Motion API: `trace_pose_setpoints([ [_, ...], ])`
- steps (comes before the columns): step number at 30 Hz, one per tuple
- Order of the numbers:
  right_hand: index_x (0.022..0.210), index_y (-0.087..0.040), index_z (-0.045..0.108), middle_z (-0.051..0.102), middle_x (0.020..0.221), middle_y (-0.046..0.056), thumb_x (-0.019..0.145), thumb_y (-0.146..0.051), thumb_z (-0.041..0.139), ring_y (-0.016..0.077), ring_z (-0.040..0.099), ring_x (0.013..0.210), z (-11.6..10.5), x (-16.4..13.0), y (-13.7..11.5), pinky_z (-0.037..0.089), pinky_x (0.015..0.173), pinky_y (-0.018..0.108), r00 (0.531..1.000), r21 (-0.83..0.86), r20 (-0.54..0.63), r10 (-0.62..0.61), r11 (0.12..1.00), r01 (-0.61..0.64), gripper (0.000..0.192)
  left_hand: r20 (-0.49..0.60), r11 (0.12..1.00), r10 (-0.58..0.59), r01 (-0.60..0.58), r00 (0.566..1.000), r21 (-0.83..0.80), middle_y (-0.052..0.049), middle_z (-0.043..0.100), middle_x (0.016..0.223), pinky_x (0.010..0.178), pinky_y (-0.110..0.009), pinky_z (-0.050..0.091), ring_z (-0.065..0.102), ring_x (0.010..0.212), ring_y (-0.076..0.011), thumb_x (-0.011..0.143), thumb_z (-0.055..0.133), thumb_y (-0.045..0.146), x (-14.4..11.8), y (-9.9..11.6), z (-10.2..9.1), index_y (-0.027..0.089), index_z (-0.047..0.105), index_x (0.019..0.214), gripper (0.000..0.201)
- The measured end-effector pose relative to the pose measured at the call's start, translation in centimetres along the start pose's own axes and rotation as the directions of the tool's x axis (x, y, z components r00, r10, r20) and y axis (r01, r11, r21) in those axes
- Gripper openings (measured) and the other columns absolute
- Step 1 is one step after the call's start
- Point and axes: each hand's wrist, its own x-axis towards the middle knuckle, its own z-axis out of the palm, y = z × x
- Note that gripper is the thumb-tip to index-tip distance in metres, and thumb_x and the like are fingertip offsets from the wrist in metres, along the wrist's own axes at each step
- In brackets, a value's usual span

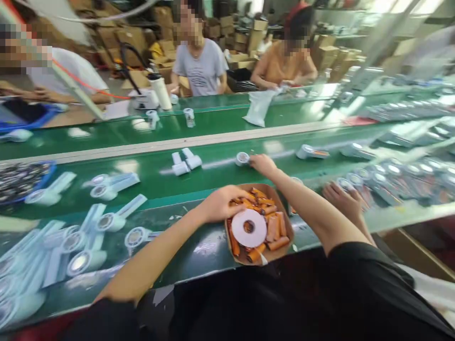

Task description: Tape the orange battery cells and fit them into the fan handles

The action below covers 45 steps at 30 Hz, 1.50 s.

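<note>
On belt, right hand (262, 164) touches (seemingly) white cylinder (242, 158).

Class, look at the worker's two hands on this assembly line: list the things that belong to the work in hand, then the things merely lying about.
In hand:
- left hand reaching into the cardboard tray
- orange cylinders in the tray
- white tape roll on top of them
- right hand touching a white flashlight on the green belt

Lying about:
- flashlight pile, near left
- white bag
- blue bin
</note>
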Motion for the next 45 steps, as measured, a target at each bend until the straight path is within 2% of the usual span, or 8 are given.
trace_pose_setpoints([
  [6, 0.120, -0.017, 0.079, 0.079, 0.124, 0.012, 0.097, -0.025, 0.070, 0.0269, 0.073, 0.114, -2.2, -4.2, 0.8, 0.054, 0.104, 0.038, 0.995, -0.036, -0.037, 0.092, 0.995, -0.093, 0.025, 0.116, 0.949, 0.119, -0.147, 0.986, 0.279, -0.011, 0.068, 0.143, 0.122, -0.052, 0.043, 0.056, 0.138, -0.0328, 0.089, 0.080, 0.048, -6.4, 2.7, 3.9, 0.023, 0.067, 0.141, 0.059],
  [11, 0.100, -0.020, 0.082, 0.081, 0.088, 0.005, 0.099, -0.045, 0.063, 0.0186, 0.069, 0.073, -4.9, -17.0, -2.9, 0.054, 0.070, 0.028, 0.980, 0.230, -0.072, 0.185, 0.959, -0.164, 0.032, 0.077, 0.889, 0.129, -0.149, 0.989, 0.433, -0.010, 0.069, 0.136, 0.119, -0.054, 0.047, 0.059, 0.131, -0.0346, 0.090, 0.079, 0.039, -6.3, 5.1, 3.3, 0.022, 0.075, 0.122, 0.036],
  [17, 0.103, -0.025, 0.079, 0.059, 0.051, -0.006, 0.092, -0.057, 0.068, 0.0129, 0.049, 0.043, -0.3, -27.7, -10.3, 0.035, 0.044, 0.023, 0.929, 0.657, 0.335, 0.157, 0.668, -0.350, 0.036, -0.246, 0.872, 0.264, -0.122, 0.933, 0.475, -0.015, 0.072, 0.129, 0.118, -0.060, 0.049, 0.039, 0.152, -0.0447, 0.091, 0.076, 0.038, -12.0, 6.3, 2.2, 0.016, 0.066, 0.132, 0.048],
  [23, 0.072, -0.029, 0.069, 0.066, 0.060, -0.006, 0.098, -0.047, 0.064, 0.0138, 0.056, 0.052, 2.6, -27.8, -12.4, 0.037, 0.053, 0.026, 0.892, 0.561, 0.378, -0.247, 0.828, -0.009, 0.032, -0.508, 0.905, 0.142, 0.096, 0.850, 0.414, -0.016, 0.070, 0.134, 0.123, -0.075, 0.037, 0.038, 0.156, -0.0447, 0.088, 0.069, 0.015, -14.9, 3.9, 2.7, 0.023, 0.055, 0.144, 0.058],
  [31, 0.109, -0.023, 0.076, 0.070, 0.118, 0.015, 0.092, -0.037, 0.078, 0.0333, 0.069, 0.113, -0.4, -22.3, -5.9, 0.059, 0.098, 0.045, 0.959, -0.175, -0.038, 0.281, 0.943, -0.283, 0.022, -0.529, 0.943, 0.111, 0.079, 0.841, 0.323, -0.013, 0.072, 0.132, 0.121, -0.073, 0.042, 0.039, 0.154, -0.0429, 0.083, 0.070, 0.006, -14.8, 4.8, 5.2, 0.022, 0.057, 0.141, 0.062],
  [36, 0.098, -0.026, 0.071, 0.075, 0.113, 0.006, 0.090, -0.036, 0.079, 0.0252, 0.073, 0.103, 0.0, -25.1, -5.1, 0.061, 0.095, 0.041, 0.960, 0.188, 0.009, 0.281, 0.942, -0.277, 0.015, -0.495, 0.956, 0.073, 0.080, 0.866, 0.282, -0.013, 0.074, 0.131, 0.119, -0.073, 0.046, 0.038, 0.155, -0.0434, 0.082, 0.071, 0.008, -15.0, 6.0, 6.5, 0.020, 0.059, 0.140, 0.060],
  [42, 0.083, -0.027, 0.049, 0.081, 0.103, 0.005, 0.078, -0.054, 0.089, 0.0252, 0.080, 0.094, -0.7, -27.8, -6.1, 0.066, 0.086, 0.042, 0.779, 0.817, -0.207, 0.592, 0.543, -0.196, 0.048, -0.423, 0.957, 0.137, -0.009, 0.896, 0.291, -0.013, 0.076, 0.124, 0.118, -0.070, 0.049, 0.057, 0.139, -0.0374, 0.091, 0.067, 0.009, -15.1, 6.8, 7.2, 0.017, 0.065, 0.132, 0.042],
  [45, 0.080, -0.026, 0.047, 0.082, 0.101, 0.003, 0.074, -0.052, 0.093, 0.0228, 0.081, 0.085, -0.3, -27.5, -8.0, 0.068, 0.078, 0.039, 0.783, 0.902, -0.176, 0.596, 0.417, -0.115, 0.053, -0.373, 0.951, 0.186, -0.071, 0.909, 0.300, -0.012, 0.077, 0.124, 0.112, -0.064, 0.058, 0.051, 0.144, -0.0387, 0.092, 0.067, 0.009, -14.7, 7.4, 7.0, 0.016, 0.069, 0.128, 0.038],
])
